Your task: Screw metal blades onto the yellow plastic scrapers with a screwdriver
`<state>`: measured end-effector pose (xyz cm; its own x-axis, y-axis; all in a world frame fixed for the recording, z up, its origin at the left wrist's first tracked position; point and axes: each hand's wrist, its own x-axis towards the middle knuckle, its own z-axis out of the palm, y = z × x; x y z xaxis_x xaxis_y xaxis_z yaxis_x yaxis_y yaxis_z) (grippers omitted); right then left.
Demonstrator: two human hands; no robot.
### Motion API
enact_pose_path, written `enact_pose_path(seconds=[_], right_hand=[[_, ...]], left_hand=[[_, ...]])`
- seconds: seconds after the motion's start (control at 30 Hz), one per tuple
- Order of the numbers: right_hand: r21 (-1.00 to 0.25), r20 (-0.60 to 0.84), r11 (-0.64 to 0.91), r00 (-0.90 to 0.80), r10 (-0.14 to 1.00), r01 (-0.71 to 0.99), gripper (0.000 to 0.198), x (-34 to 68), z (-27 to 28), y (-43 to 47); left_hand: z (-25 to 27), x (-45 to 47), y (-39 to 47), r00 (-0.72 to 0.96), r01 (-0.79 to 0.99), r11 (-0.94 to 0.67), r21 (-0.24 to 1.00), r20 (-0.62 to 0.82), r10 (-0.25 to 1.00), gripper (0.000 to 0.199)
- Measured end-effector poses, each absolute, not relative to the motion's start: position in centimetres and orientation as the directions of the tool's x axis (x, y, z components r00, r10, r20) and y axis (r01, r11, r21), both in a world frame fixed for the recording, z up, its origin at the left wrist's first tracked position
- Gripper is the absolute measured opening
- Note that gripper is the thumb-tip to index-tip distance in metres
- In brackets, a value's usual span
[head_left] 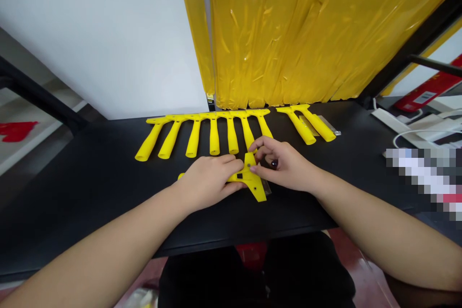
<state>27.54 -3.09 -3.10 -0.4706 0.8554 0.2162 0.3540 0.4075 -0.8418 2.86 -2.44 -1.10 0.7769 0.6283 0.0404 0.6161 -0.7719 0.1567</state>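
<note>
The yellow tool point(249, 179) runs left-right above the worktop point(108, 192), handle point(181, 176) leftmost, between front edge point(249, 238) and tool row point(214, 134). Left hand point(209, 180) wraps its handle; half-curled right hand point(283, 164) touches its head point(257, 191). Room opens leftward.

- Ten yellow T-shaped tools point(214, 137) in all.
- Seven of these in the longer group along the back of one black tabletop point(111, 187).
- Two in a shorter group to the right of the seven.
- One nearer the front, between two bare hands: one left hand point(209, 180), one right hand point(288, 163).
- On this front tool, two small round holes and one square dark opening.
- One white panel point(104, 33) behind.
- Two stretches of yellow film point(306, 33), one narrow, one wide.
- One red box point(424, 91) at the right.
- One red item point(16, 131) at the far left.
- White plastic units point(431, 122), overlapping: number unclear.
</note>
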Motion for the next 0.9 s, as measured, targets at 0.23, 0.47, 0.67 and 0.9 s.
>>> enact_pose_path(seconds=[0.23, 0.47, 0.67, 0.9], right_hand=[[-0.857, 0.212, 0.399, -0.483, 0.85, 0.325, 0.029, 27.24, -3.4, -3.21], [-0.846, 0.171, 0.393, -0.514, 0.84, 0.36, 0.028, 27.41, -3.27, -2.88], [-0.904, 0.16, 0.345, -0.549, 0.82, 0.252, 0.025, 27.47, -3.49, -2.89], [-0.893, 0.166, 0.357, -0.536, 0.827, 0.274, 0.016, 27.44, -3.3, -2.82]], left_hand=[[-1.27, 2.88, -2.58, 0.792, 0.601, -0.793, 0.098, 0.055, 0.608, 0.024], [-1.33, 2.93, -2.6, 0.798, 0.597, -0.8, 0.056, 0.06, 0.599, 0.027], [-1.49, 2.86, -2.65, 0.809, 0.579, -0.813, 0.065, 0.076, 0.582, 0.024], [-1.31, 2.88, -2.67, 0.799, 0.596, -0.801, 0.054, 0.054, 0.599, 0.027]])
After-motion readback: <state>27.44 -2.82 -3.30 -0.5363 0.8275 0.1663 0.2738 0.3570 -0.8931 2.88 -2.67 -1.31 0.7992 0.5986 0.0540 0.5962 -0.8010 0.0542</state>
